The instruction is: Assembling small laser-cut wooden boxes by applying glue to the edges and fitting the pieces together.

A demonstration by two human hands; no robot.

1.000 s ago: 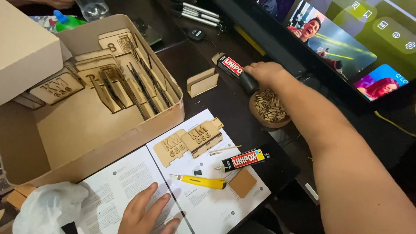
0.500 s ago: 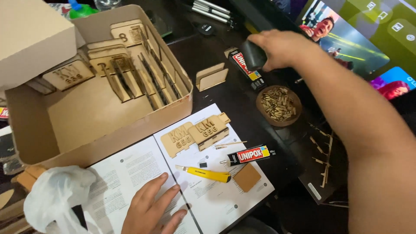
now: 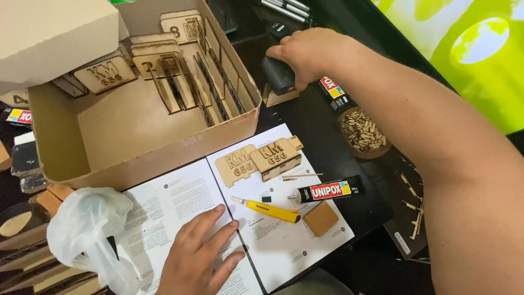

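At the near edge of the dark worktop [image 3: 322,136], our left hand [image 3: 199,254] lies flat with released fingers on an open booklet [image 3: 273,240], its wrist cut off. Farther out, our right hand [image 3: 311,54] is clenched around a black object [image 3: 277,76], mostly hidden, just beside the cardboard box [image 3: 147,153].
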